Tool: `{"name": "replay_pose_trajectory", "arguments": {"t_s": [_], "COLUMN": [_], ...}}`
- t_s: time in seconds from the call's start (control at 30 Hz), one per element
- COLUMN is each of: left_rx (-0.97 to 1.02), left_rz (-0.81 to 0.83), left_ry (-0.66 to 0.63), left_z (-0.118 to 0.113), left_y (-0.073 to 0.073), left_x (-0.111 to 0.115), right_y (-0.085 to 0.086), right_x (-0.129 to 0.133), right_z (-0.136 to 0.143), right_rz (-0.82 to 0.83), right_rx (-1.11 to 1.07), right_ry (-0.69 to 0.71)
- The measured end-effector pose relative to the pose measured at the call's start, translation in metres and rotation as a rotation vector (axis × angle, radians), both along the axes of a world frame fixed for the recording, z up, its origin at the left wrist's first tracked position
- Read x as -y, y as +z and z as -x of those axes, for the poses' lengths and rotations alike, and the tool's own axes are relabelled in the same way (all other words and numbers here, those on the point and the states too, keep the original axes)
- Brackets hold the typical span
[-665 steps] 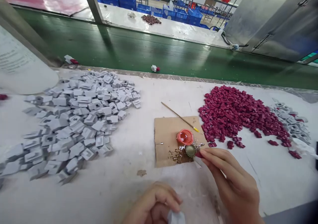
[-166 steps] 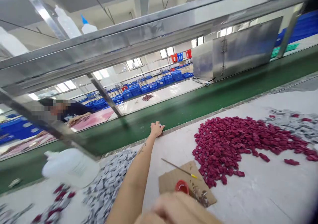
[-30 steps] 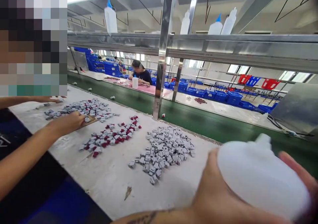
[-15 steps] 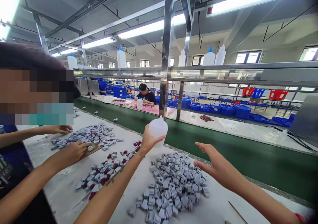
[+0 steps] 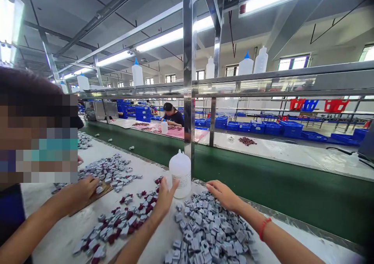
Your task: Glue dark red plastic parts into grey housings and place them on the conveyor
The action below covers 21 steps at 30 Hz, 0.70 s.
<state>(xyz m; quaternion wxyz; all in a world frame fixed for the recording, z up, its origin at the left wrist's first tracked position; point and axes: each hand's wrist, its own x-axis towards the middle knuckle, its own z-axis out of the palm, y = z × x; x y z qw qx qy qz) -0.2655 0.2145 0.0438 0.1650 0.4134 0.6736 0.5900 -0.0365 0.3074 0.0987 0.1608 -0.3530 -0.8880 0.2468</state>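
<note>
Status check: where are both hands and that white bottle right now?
Left hand open against white bottle, upright by the steel post. Right hand open on grey parts pile. Co-worker's hand working alongside, apart.

You face a long factory hall. At twelve o'clock a steel post (image 5: pixel 188 80) carries a metal shelf (image 5: pixel 263 84). A green conveyor belt (image 5: pixel 263 182) runs from nine to three o'clock. Fluorescent tubes (image 5: pixel 163 39) line the ceiling; windows (image 5: pixel 292 63) and blue crates (image 5: pixel 263 127) sit at two o'clock.
</note>
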Motion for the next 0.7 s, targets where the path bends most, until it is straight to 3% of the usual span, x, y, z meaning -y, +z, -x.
{"name": "replay_pose_trajectory", "arguments": {"t_s": [0.13, 0.23, 0.33, 0.43, 0.7], "left_rx": [-0.092, -0.123, -0.100, -0.054, 0.050], "left_rz": [0.082, 0.077, 0.058, 0.042, 0.078], "left_ry": [-0.110, -0.196, -0.232, -0.188, -0.083], "left_z": [-0.020, -0.029, -0.036, -0.045, -0.083], "left_y": [-0.047, -0.060, -0.061, -0.065, -0.088], "left_x": [0.050, 0.053, 0.036, 0.028, 0.068], "right_y": [-0.012, -0.020, -0.024, -0.026, -0.031], "right_x": [-0.006, 0.003, 0.018, 0.031, 0.063], "right_z": [0.056, 0.074, 0.072, 0.061, 0.031], "right_rz": [0.006, -0.009, -0.044, -0.057, -0.043], "right_rx": [0.112, 0.189, 0.226, 0.248, 0.209], "right_ry": [0.022, 0.045, 0.106, 0.156, 0.268]}}
